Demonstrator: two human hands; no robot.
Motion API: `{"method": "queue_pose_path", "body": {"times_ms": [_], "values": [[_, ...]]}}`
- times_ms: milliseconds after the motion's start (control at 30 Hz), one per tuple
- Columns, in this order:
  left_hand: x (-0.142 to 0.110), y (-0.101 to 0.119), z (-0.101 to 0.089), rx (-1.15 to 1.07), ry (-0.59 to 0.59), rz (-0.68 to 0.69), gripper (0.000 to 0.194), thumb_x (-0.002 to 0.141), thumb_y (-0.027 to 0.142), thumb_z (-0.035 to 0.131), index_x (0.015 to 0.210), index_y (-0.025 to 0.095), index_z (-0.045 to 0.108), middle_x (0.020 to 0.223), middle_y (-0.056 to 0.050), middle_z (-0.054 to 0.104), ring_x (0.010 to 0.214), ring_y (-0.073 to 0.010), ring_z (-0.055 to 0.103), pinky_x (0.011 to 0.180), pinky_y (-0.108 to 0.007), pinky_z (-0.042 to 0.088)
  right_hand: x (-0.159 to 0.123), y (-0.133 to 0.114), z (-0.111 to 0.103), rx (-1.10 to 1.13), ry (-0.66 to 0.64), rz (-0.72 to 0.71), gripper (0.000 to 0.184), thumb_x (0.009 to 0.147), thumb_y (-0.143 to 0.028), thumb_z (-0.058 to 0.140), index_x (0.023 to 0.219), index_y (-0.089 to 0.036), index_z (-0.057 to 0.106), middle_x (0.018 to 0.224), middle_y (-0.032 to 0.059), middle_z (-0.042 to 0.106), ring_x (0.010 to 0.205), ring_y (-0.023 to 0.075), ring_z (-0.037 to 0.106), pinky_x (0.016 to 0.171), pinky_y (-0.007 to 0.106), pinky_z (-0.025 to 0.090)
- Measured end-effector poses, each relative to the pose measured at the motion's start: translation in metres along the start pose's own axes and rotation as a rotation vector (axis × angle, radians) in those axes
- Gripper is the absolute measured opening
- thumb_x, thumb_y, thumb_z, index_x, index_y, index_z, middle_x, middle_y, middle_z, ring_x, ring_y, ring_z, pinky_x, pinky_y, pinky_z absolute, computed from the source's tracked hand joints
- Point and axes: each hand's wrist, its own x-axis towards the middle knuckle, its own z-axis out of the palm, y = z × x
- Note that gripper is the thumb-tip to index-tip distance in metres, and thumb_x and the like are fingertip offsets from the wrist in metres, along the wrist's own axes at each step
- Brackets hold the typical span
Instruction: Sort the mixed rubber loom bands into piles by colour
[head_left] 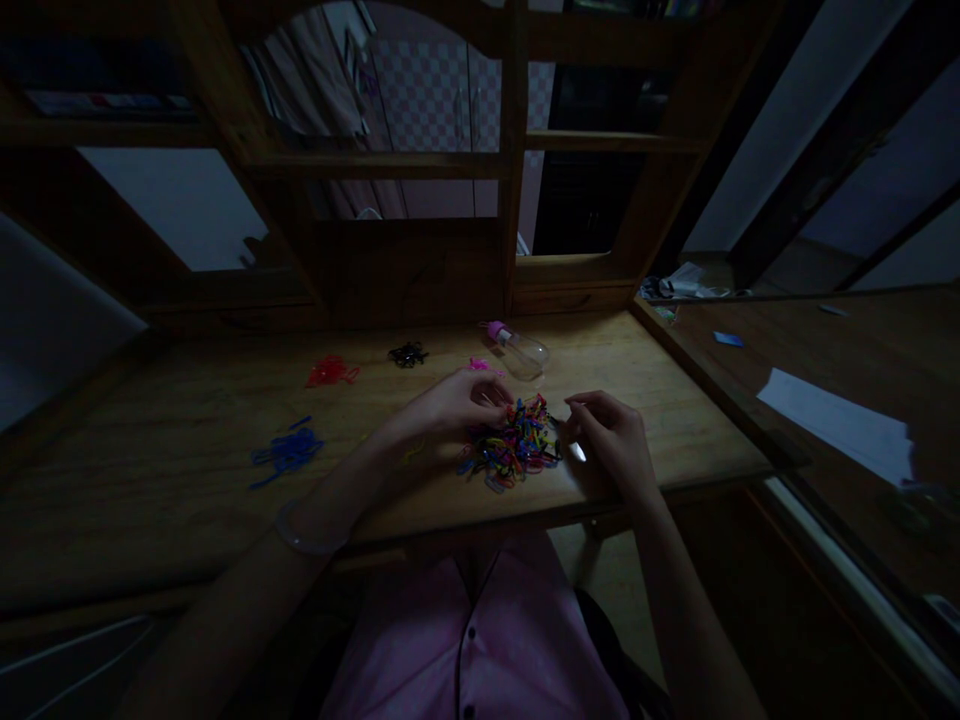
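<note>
Wooden counter (667, 385): carries the mixed elastic-band pile (517, 452).
Elastic-band pile: probably light, stretchy; I'd pinch an outer loop.
Left hand (469, 400): narrow, at the pile; can't tell its hold.
Right hand (611, 437): narrow, beside; likewise.

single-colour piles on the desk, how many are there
5: red pile at far left, blue pile nearer the front, black pile towards the back, pink pile beside the bottle, sparse yellow pile by the left arm. Arms may hide more.
</note>
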Motion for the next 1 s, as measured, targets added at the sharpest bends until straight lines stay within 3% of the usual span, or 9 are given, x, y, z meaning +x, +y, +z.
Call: {"method": "queue_pose_path", "body": {"times_ms": [233, 500, 600, 700, 800, 1000], "values": [[-0.001, -0.007, -0.006, -0.023, -0.026, -0.025, 0.024, 0.072, 0.033, 0.077, 0.089, 0.015, 0.075, 0.085, -0.009, 0.075, 0.076, -0.0207, 0.072, 0.067, -0.029, 0.056, -0.001, -0.002, 0.000, 0.004, 0.002, -0.001, 0.024, 0.090, -0.039, 0.058, 0.096, -0.019, 0.069, 0.070, 0.0028, 0.068, 0.065, 0.0184, 0.065, 0.062, 0.028, 0.049], [-0.002, -0.005, -0.005, 0.139, -0.036, -0.004, 0.021, 0.076, 0.026, 0.073, 0.090, 0.011, 0.073, 0.086, -0.009, 0.073, 0.077, -0.0173, 0.068, 0.072, -0.027, 0.053, 0.000, -0.003, 0.001, 0.025, 0.000, 0.007, 0.024, 0.089, -0.039, 0.059, 0.095, -0.018, 0.070, 0.068, 0.0021, 0.067, 0.063, 0.0178, 0.064, 0.059, 0.027, 0.048], [-0.010, 0.000, -0.005, 0.223, -0.098, -0.017, 0.018, 0.077, 0.025, 0.071, 0.091, 0.014, 0.073, 0.086, -0.006, 0.073, 0.078, -0.0172, 0.068, 0.072, -0.027, 0.052, 0.000, -0.004, 0.001, 0.021, 0.005, 0.003, 0.024, 0.089, -0.038, 0.059, 0.094, -0.018, 0.070, 0.068, 0.0023, 0.067, 0.063, 0.0176, 0.064, 0.059, 0.026, 0.048], [-0.022, 0.005, -0.001, 0.413, -0.058, -0.001, 0.012, 0.081, 0.022, 0.064, 0.086, 0.017, 0.075, 0.084, -0.004, 0.073, 0.079, -0.0171, 0.066, 0.072, -0.026, 0.049, 0.000, -0.004, 0.001, 0.020, 0.005, 0.001, 0.024, 0.089, -0.038, 0.059, 0.095, -0.018, 0.070, 0.070, 0.0027, 0.068, 0.063, 0.0176, 0.065, 0.059, 0.026, 0.048], [-0.035, 0.012, 0.004, 0.552, -0.050, 0.051, 0.019, 0.082, 0.014, 0.058, 0.085, 0.018, 0.075, 0.085, -0.004, 0.073, 0.080, -0.0168, 0.065, 0.073, -0.026, 0.047, 0.000, -0.001, 0.001, 0.023, 0.009, 0.005, 0.025, 0.089, -0.039, 0.059, 0.096, -0.018, 0.070, 0.070, 0.0030, 0.068, 0.063, 0.0174, 0.065, 0.058, 0.026, 0.048], [-0.054, 0.022, 0.013, 0.547, -0.030, 0.142, 0.022, 0.090, 0.019, 0.057, 0.105, 0.022, 0.072, 0.108, -0.003, 0.071, 0.099, -0.0194, 0.064, 0.088, -0.031, 0.048, 0.000, 0.001, 0.002, 0.033, 0.015, 0.010, 0.023, 0.088, -0.038, 0.060, 0.095, -0.018, 0.070, 0.069, 0.0027, 0.068, 0.063, 0.0174, 0.065, 0.058, 0.026, 0.047]]}}
